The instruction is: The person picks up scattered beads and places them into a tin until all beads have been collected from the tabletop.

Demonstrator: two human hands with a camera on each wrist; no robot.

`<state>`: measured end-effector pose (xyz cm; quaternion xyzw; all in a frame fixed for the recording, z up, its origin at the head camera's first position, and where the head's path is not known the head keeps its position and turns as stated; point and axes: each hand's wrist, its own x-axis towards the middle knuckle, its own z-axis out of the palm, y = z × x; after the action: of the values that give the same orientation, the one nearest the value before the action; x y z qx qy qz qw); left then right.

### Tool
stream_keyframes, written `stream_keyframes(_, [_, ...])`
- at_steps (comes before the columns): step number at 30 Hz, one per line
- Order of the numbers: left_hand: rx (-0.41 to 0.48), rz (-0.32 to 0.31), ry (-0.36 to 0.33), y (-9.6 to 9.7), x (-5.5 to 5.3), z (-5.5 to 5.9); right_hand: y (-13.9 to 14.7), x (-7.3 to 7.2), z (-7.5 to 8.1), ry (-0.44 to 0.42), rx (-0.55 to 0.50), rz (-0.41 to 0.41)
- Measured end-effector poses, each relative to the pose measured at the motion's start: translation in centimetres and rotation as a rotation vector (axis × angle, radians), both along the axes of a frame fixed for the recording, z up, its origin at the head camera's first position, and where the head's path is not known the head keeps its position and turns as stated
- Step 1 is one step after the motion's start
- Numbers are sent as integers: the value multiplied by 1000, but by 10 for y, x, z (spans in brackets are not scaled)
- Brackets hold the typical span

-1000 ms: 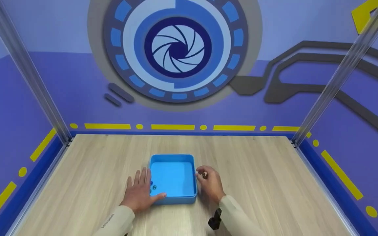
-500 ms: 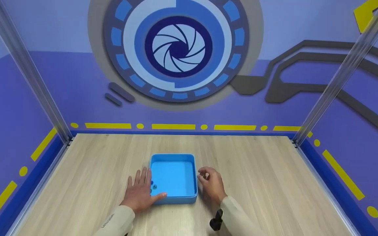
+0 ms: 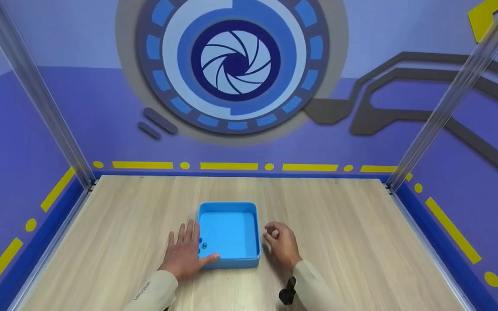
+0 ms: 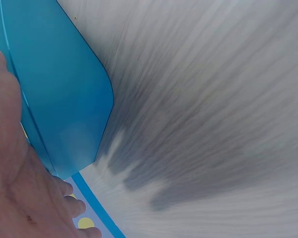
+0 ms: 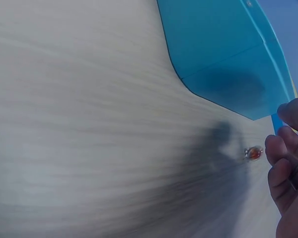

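Observation:
A square blue box [image 3: 230, 263] stands on the wooden table [image 3: 344, 242]. Inside its near left corner lie a blue marble [image 3: 200, 240] and two green marbles [image 3: 204, 245]. My left hand [image 3: 183, 257] rests against the left side, fingers straight, its thumb over the front rim. To the right of the box, and apart from it, is my right hand [image 3: 282, 242], fingers loosely bent and thumb away from the index finger. The right wrist view shows a clear marble with an orange-red core [image 5: 254, 152] just below those fingertips; the hand hides it in the head view.
Metal posts [image 3: 448, 95] rise at the back corners of the table. A blue-purple printed wall [image 3: 102, 99] closes the back, and similar panels flank both sides.
My right hand has shifted slightly right, away from the box. The brownish thing seen between its thumb and index finger no longer shows there. The left hand and the box keep their places.

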<state>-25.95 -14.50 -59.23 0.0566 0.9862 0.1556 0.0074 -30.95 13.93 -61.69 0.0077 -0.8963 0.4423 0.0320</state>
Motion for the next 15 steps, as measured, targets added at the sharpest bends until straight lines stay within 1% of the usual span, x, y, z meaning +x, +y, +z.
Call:
stream_keyframes(8, [8,4,-3,0,0,-2,3,0,-6,12,20,-2])
stream_keyframes(15, [0,3,6,-1,0,-2,5,-1,-6,19,52,-19])
